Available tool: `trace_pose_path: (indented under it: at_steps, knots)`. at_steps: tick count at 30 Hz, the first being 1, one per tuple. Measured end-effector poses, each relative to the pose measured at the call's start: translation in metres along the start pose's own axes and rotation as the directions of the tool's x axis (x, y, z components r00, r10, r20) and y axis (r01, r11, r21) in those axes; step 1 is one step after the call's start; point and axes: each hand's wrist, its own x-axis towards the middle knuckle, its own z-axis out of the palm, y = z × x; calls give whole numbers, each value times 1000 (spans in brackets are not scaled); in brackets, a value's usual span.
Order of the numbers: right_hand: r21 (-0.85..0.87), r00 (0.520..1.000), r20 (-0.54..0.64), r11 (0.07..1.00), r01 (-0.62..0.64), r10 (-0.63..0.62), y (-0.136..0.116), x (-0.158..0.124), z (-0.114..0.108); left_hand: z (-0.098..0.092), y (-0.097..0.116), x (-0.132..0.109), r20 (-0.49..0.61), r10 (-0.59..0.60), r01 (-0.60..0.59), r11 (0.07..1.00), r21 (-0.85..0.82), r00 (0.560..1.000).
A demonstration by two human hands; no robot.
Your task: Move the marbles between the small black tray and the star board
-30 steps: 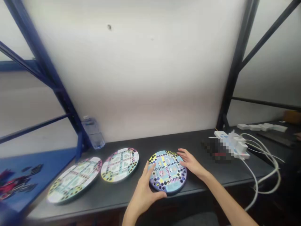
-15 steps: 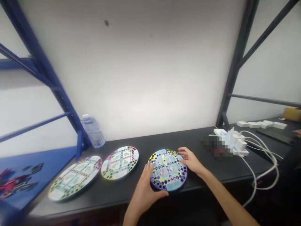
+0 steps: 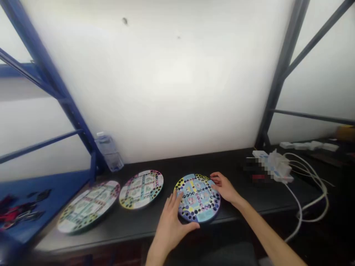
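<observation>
A round board game (image 3: pixel 198 197) with a blue, yellow and purple printed face and a ring of dark holes lies flat near the table's front edge. Around its left side is my left hand (image 3: pixel 170 221), the fingertips at the rim and the thumb stretched out along the front edge. At the upper right rim sits my right hand (image 3: pixel 224 188), its fingers apart and slightly bent, touching the board. Both hands look open. Two similar round boards lie to the left: a nearer one (image 3: pixel 142 189) and a farther one (image 3: pixel 89 207), with white, green and pink faces.
A clear plastic bottle (image 3: pixel 110 152) leans by the blue rack post (image 3: pixel 63 99). On the right are a power strip with plugs (image 3: pixel 277 166), white cables (image 3: pixel 323 188) and small white boxes (image 3: pixel 309 146). Red and black parts (image 3: pixel 20 212) lie on a blue surface at far left.
The view has shifted very slightly and the wall looks brighter. Both hands keep their places at the rim of the board, which has hardly moved.
</observation>
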Motion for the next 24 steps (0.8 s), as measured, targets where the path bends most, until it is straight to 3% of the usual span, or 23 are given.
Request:
trace_pose_path:
  at_steps: [6,12,24]
  knots:
    - [0,1000,-13,1000,-6,6,1,0,-1,-1,2,0,-16,51,-50,999,7,999]
    - [-14,1000,-17,1000,-17,17,3,0,0,-7,11,-2,-65,28,-30,999,-40,997]
    - [-44,997,-80,999,0,-4,4,1,3,-7,13,-3,-45,17,-18,1000,-14,999]
